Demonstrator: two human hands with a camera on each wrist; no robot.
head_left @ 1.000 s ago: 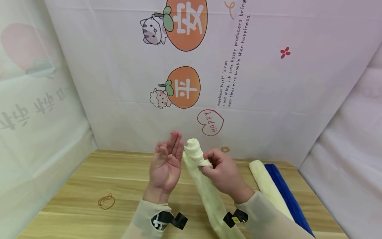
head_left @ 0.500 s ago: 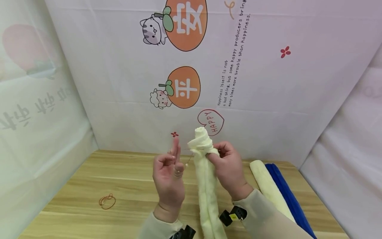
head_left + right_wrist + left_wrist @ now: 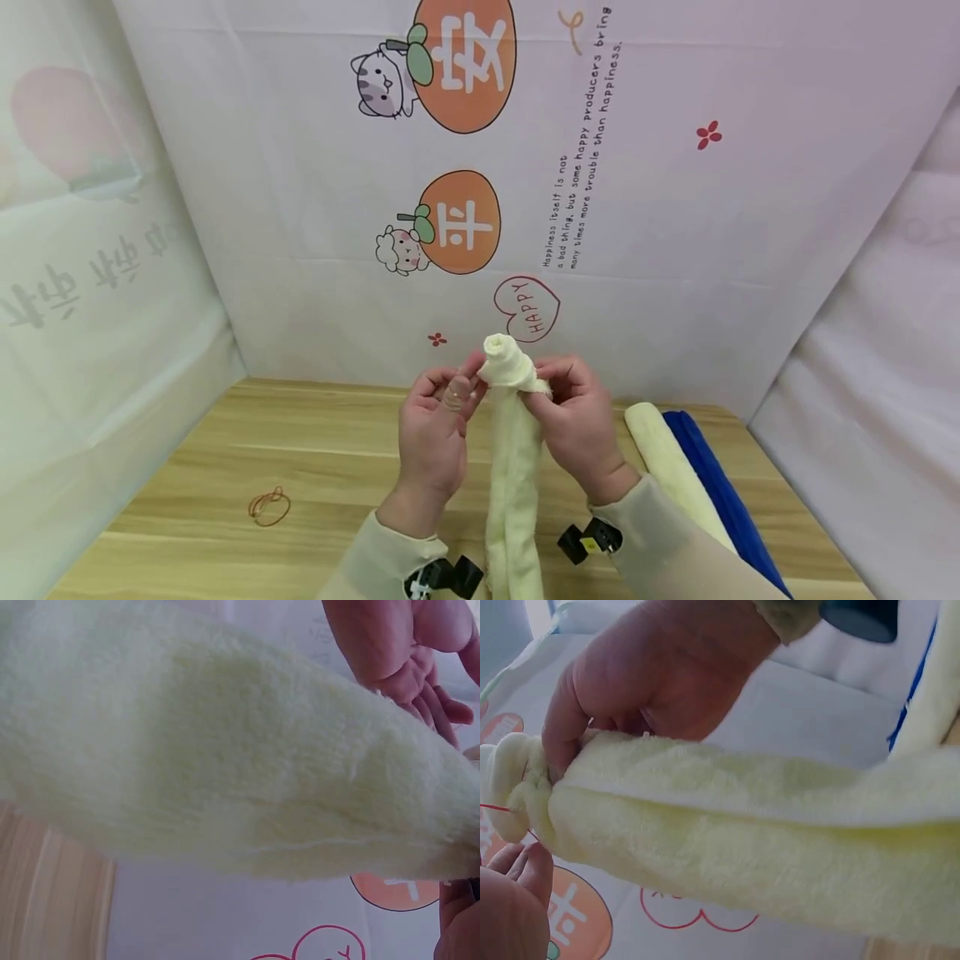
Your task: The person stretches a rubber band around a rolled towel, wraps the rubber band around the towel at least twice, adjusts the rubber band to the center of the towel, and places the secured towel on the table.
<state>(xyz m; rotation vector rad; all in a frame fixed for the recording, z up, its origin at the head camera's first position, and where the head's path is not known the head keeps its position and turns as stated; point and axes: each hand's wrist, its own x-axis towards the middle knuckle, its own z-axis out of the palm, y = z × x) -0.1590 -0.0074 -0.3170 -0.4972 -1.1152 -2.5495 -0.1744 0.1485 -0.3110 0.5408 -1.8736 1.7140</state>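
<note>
A long pale-yellow towel (image 3: 514, 475), folded lengthwise, stands up between the hands, its top end wound into a small twisted knob (image 3: 501, 354). My right hand (image 3: 581, 425) pinches the towel just below this knob, thumb in front. On the other side, my left hand (image 3: 432, 437) has its thumb and fingers drawn together close to the towel's neck. In the left wrist view a thin red elastic band (image 3: 493, 807) stretches from the neck toward the left hand's fingers (image 3: 534, 874). The fleecy towel (image 3: 247, 750) fills much of the right wrist view.
Loops of thin red elastic band (image 3: 268, 506) lie on the wooden table (image 3: 187, 533) at left. A cream rolled towel (image 3: 671, 467) and a blue towel (image 3: 723, 492) lie side by side at right. A printed white cloth (image 3: 637, 208) hangs behind the table.
My left hand has turned from palm-up with fingers raised to thumb and fingers drawn in against the towel's neck. The towel has swung more upright; the right hand keeps its pinch.
</note>
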